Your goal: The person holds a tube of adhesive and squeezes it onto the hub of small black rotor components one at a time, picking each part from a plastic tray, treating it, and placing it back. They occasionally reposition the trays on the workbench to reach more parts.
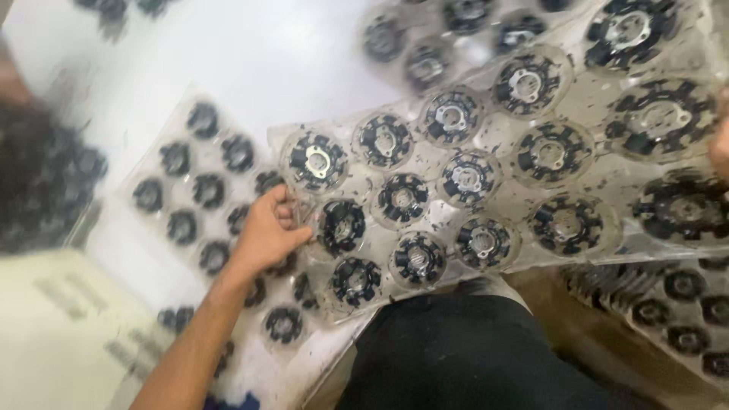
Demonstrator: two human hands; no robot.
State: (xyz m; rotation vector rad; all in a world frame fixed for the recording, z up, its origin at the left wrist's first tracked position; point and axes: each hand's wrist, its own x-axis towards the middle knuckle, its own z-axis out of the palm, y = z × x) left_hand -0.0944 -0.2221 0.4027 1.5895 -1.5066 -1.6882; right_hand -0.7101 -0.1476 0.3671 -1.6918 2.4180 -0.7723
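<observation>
A: what's the left hand (266, 231) gripping?
B: edge of a clear, flimsy plastic tray (486, 144) of round black toothed parts (317, 161), over the white worktop (258, 53). Right hand (720, 148) barely visible, can't tell.

The left hand (266, 231) and forearm at lower left are bare, without sleeve, watch or ring. Black trousers cover the lap at bottom centre.
</observation>
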